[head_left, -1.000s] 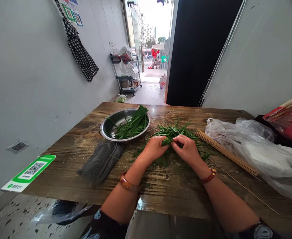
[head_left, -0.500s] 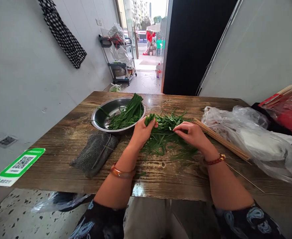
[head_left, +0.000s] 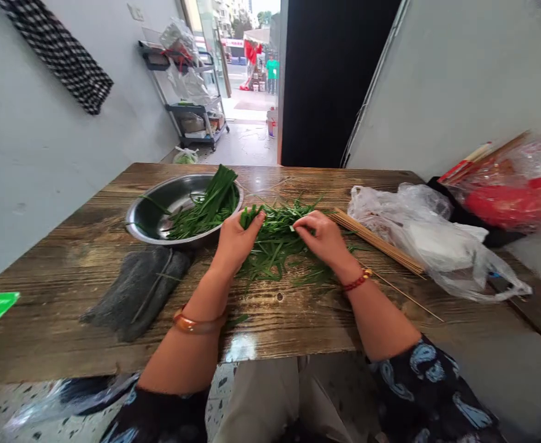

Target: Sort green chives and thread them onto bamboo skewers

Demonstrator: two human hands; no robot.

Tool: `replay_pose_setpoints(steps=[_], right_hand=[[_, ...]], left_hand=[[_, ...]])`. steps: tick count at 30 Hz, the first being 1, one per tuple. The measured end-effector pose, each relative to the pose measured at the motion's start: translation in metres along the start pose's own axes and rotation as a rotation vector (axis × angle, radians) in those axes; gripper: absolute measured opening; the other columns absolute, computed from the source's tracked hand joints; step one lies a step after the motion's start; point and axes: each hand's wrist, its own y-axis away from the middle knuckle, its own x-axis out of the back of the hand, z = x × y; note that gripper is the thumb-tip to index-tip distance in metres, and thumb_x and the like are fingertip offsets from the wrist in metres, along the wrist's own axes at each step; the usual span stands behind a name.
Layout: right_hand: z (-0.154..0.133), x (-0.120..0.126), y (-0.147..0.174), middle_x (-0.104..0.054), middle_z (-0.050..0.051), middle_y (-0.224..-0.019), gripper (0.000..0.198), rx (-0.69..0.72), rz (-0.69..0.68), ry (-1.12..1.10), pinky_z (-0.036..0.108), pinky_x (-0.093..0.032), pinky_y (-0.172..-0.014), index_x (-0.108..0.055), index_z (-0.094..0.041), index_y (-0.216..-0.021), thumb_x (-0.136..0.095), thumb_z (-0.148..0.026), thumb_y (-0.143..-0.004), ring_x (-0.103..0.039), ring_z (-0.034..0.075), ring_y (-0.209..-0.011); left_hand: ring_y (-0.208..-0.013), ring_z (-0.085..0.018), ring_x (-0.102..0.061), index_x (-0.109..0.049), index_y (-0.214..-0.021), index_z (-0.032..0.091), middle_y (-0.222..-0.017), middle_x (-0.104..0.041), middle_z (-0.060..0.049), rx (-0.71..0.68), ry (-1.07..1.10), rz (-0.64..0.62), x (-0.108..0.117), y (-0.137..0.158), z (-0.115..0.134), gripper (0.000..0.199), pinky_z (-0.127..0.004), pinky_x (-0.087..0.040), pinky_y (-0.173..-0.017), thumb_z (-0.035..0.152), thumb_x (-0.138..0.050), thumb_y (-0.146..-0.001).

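My left hand (head_left: 237, 241) is closed around a small bunch of garlic chives (head_left: 248, 216), its thumb lying along the top. To its right, my right hand (head_left: 322, 239) has thumb and fingers pinched over the loose chives (head_left: 275, 249) spread on the wooden table. A small pale bit shows at the right fingertips; I cannot tell whether they grip it. Beside the left hand, a steel bowl (head_left: 136, 216) holds more long chives (head_left: 208, 209), some standing up over its rim.
A dark grey mesh cloth (head_left: 136, 289) lies left of my left forearm. Right of my hands are thin wooden skewers (head_left: 376, 242) and a clear plastic bag (head_left: 436, 240). Red packaging (head_left: 514, 197) sits at the far right. A cart (head_left: 187, 107) stands beyond the table (head_left: 280, 332).
The whole view has shifted, so the table and its things appear further left. My right fingertips stay pinched near the loose chives, and my left hand keeps its bunch.
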Motion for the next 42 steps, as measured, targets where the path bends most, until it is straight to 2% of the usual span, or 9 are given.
replay_pose_setpoints(steps=[4, 10, 15, 18, 22, 30, 34, 38, 42], right_hand=[[-0.012, -0.009, -0.001, -0.067, 0.008, -0.099, 0.022, 0.095, -0.073, -0.064, 0.03, -0.046, -0.084, -0.07, -0.017, -0.106, -0.055, -0.023, -0.092, -0.061, 0.019, -0.092], [0.01, 0.023, 0.0, -0.071, 0.006, -0.094, 0.02, -0.158, 0.094, -0.075, 0.031, -0.046, -0.079, -0.07, -0.019, -0.097, -0.052, -0.025, -0.09, -0.063, 0.019, -0.085], [0.044, 0.069, 0.051, -0.071, 0.006, -0.089, 0.024, -0.321, -0.076, 0.097, 0.032, -0.045, -0.072, -0.066, -0.019, -0.098, -0.052, -0.035, -0.089, -0.062, 0.02, -0.078], [0.065, 0.083, 0.089, -0.068, 0.008, -0.087, 0.029, -0.393, -0.177, 0.206, 0.033, -0.045, -0.07, -0.064, -0.017, -0.099, -0.055, -0.042, -0.087, -0.062, 0.022, -0.077], [0.074, 0.085, 0.111, -0.066, 0.009, -0.084, 0.028, -0.366, -0.225, 0.318, 0.035, -0.045, -0.07, -0.064, -0.018, -0.089, -0.056, -0.044, -0.086, -0.06, 0.023, -0.078], [0.055, 0.077, 0.109, -0.062, 0.008, -0.085, 0.019, -0.276, -0.243, 0.349, 0.035, -0.042, -0.072, -0.056, -0.021, -0.082, -0.045, -0.033, -0.091, -0.058, 0.023, -0.08], [0.06, 0.094, 0.123, -0.061, 0.006, -0.077, 0.016, -0.386, -0.122, 0.243, 0.034, -0.042, -0.066, -0.051, -0.022, -0.08, -0.044, -0.032, -0.089, -0.056, 0.021, -0.069], [0.055, 0.111, 0.13, -0.058, 0.002, -0.075, 0.026, -0.524, 0.059, -0.09, 0.03, -0.042, -0.059, -0.054, -0.02, -0.101, -0.05, -0.042, -0.088, -0.054, 0.017, -0.064], [0.031, 0.117, 0.12, -0.052, -0.002, -0.07, 0.042, -0.603, -0.018, -0.342, 0.026, -0.036, -0.051, -0.059, -0.02, -0.112, -0.058, -0.052, -0.084, -0.046, 0.013, -0.058]], left_hand=[[-0.058, -0.01, -0.039, -0.05, -0.066, 0.017, -0.055, -0.043, 0.004, -0.001, -0.016, -0.014, -0.001, -0.001, 0.001, 0.031, -0.021, -0.032, -0.054, 0.042, -0.056, -0.083], [-0.064, -0.011, -0.043, -0.056, -0.073, 0.015, -0.063, -0.051, 0.002, -0.063, -0.036, -0.084, -0.004, -0.001, -0.003, 0.027, -0.021, -0.036, -0.06, 0.041, -0.056, -0.084], [-0.074, -0.013, -0.051, -0.061, -0.083, 0.013, -0.078, -0.061, -0.002, -0.113, -0.079, -0.181, -0.009, 0.006, -0.002, 0.023, -0.027, -0.041, -0.074, 0.035, -0.056, -0.084], [-0.077, -0.014, -0.053, -0.06, -0.085, 0.014, -0.08, -0.063, -0.002, -0.12, -0.108, -0.22, -0.012, 0.008, -0.002, 0.018, -0.028, -0.043, -0.077, 0.031, -0.059, -0.082], [-0.077, -0.014, -0.053, -0.059, -0.088, 0.015, -0.081, -0.062, -0.001, -0.168, -0.168, -0.312, -0.015, 0.011, -0.004, 0.015, -0.028, -0.045, -0.077, 0.028, -0.06, -0.08], [-0.085, -0.018, -0.061, -0.061, -0.098, 0.017, -0.09, -0.066, -0.006, -0.331, -0.431, -0.577, -0.033, 0.025, -0.003, 0.015, -0.028, -0.046, -0.079, 0.027, -0.054, -0.088], [-0.086, -0.019, -0.062, -0.061, -0.1, 0.017, -0.09, -0.068, -0.006, -0.349, -0.461, -0.64, -0.037, 0.029, 0.001, 0.019, -0.027, -0.046, -0.078, 0.03, -0.052, -0.091], [-0.081, -0.016, -0.062, -0.063, -0.096, 0.016, -0.086, -0.069, -0.005, -0.343, -0.377, -0.738, -0.041, 0.033, 0.004, 0.02, -0.024, -0.046, -0.076, 0.032, -0.052, -0.091], [-0.095, -0.017, -0.064, -0.064, -0.103, 0.016, -0.102, -0.071, -0.007, -0.441, -0.292, -0.867, -0.053, 0.041, 0.002, 0.022, -0.026, -0.048, -0.087, 0.03, -0.052, -0.092]])
